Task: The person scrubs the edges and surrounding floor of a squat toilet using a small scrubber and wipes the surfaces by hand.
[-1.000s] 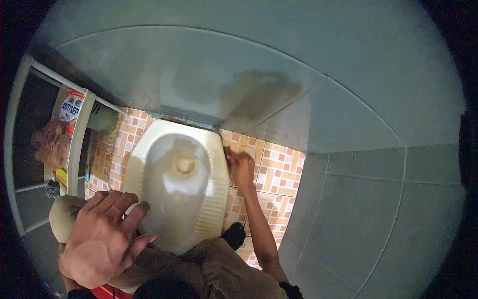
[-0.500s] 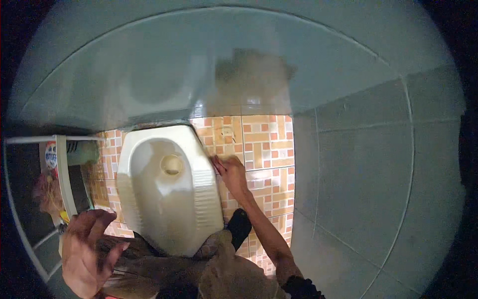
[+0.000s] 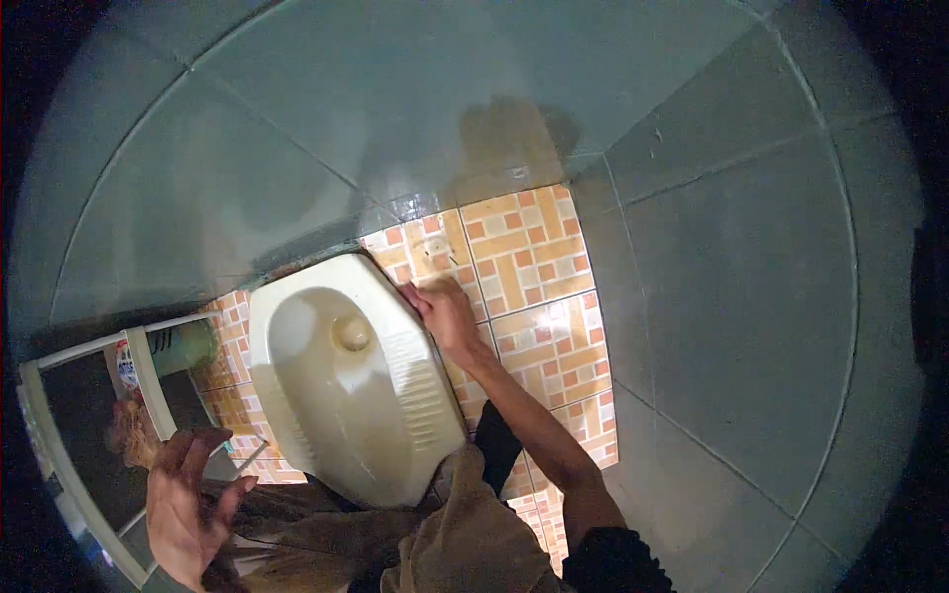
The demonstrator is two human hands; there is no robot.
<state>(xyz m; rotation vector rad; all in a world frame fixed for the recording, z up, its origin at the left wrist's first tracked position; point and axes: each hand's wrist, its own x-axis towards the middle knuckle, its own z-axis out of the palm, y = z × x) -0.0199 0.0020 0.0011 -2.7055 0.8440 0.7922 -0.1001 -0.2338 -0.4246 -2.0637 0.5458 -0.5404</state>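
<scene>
A cream squat toilet (image 3: 435, 407) with ribbed foot rests is set in the patterned tile floor in front of me. My right hand (image 3: 442, 314) reaches down to its right outer side, fingers curled together against the edge. Whatever those fingers hold, if anything, is hidden. To the left, my left hand (image 3: 188, 509) is raised over my knee and holds nothing. Its fingers are bent, with a gap between thumb and fingertips.
A white rack (image 3: 148, 381) stands at the left, with a pinkish-brown mesh scrubber (image 3: 130, 432) and a pale green container (image 3: 188, 348) by it. Grey-green tiled walls (image 3: 736, 306) close in ahead and at the right. My brown-clothed legs (image 3: 445, 539) are bent beside the toilet.
The view has turned, so the toilet and floor appear tilted. My right hand has slid a little toward the far end along the toilet's side. My left hand keeps its pose.
</scene>
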